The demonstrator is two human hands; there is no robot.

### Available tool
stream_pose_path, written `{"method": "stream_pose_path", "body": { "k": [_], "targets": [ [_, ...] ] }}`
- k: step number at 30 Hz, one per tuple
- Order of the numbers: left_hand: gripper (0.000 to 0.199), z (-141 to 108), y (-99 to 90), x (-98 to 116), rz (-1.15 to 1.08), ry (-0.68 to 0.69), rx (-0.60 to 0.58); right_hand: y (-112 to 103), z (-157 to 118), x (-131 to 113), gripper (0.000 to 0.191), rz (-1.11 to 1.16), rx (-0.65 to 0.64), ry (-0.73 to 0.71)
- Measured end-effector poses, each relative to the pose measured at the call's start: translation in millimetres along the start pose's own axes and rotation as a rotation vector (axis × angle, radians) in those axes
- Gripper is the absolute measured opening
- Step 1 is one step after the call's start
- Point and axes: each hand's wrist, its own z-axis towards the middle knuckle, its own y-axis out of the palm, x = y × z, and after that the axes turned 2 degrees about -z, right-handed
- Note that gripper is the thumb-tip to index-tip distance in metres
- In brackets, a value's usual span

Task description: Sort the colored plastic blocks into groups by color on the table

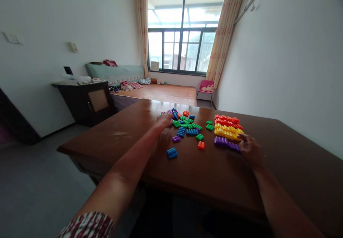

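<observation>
watching from far off, i had both of my hands at the dark wooden table [209, 172]. the right hand [251, 148] was at the right-hand end of the purple row [225, 142], its fingers bent, with the index finger close by the end of the yellow rows [227, 132]; whether it pinched a block or only rested there, i couldn't tell. the left hand [165, 119] reached into the left edge of the loose blocks [188, 124], and its fingertips were lost among them, so i couldn't tell if it had hold of one.

my worry was the purple row: it lay just beside the yellow, and a sideways shove from the right hand could have bent it or knocked it into its neighbour. the thumb could also have snapped the end piece loose by pressing unevenly. on the other side, fingers dragging through the heap might have scattered small pieces; the blue block [172, 152], alone toward the near edge, would have been easy to catch with the left forearm.

the purple row's long axis ran left to right, its right end slanting a little nearer to me, and the yellow and red rows [227, 121] beyond it lay nearly parallel. the loose blocks pointed every which way.
</observation>
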Motion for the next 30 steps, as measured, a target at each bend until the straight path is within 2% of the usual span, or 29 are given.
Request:
{"method": "stream_pose_path", "body": {
  "k": [3, 5, 10, 14, 16, 19, 21, 23, 25, 27, 30],
  "targets": [
    [0.030, -5.8, 6.4, -50.1, 0.008, -0.070, -0.041, 3.2, -0.8, 3.5, 0.033, 0.005, 0.012, 0.016],
    [0.033, -10.4, 16.9, -63.6, 0.010, -0.028, -0.033, 6.3, -1.4, 5.4, 0.034, 0.006, 0.014, 0.027],
    [0.040, -13.7, 38.9, -59.4, 0.055, 0.089, -0.023, 11.0, -5.6, 6.8, 0.034, -0.006, -0.007, 0.018],
    [0.032, -12.7, 36.8, -60.7, -0.054, 0.122, -0.035, 5.6, -9.8, 3.5, 0.033, -0.061, 0.000, 0.021],
    [0.031, -14.1, 33.7, -64.9, -0.135, 0.146, -0.045, 2.6, -8.8, -7.6, 0.031, -0.059, 0.030, 0.001],
    [0.040, -18.6, 33.1, -69.8, -0.176, 0.173, -0.067, 6.1, 0.2, -48.9, 0.029, 0.012, 0.019, -0.095],
    [0.049, -21.6, 35.9, -70.3, -0.169, 0.213, -0.086, 16.7, 11.6, -93.0, 0.028, 0.082, -0.102, -0.231],
    [0.054, -23.7, 39.6, -69.0, -0.154, 0.244, -0.097, 33.8, 25.6, -143.9, 0.029, 0.133, -0.279, -0.404],
    [0.049, -24.8, 42.5, -67.2, -0.138, 0.251, -0.095, 54.9, 39.9, -193.1, 0.031, 0.132, -0.401, -0.516],
    [0.041, -25.6, 43.6, -66.7, -0.132, 0.238, -0.087, 76.9, 51.8, -233.4, 0.032, 0.079, -0.489, -0.566],
    [0.035, -27.6, 42.8, -68.4, -0.140, 0.225, -0.067, 104.9, 61.2, -269.5, 0.036, -0.024, -0.584, -0.570]
  ]
}}
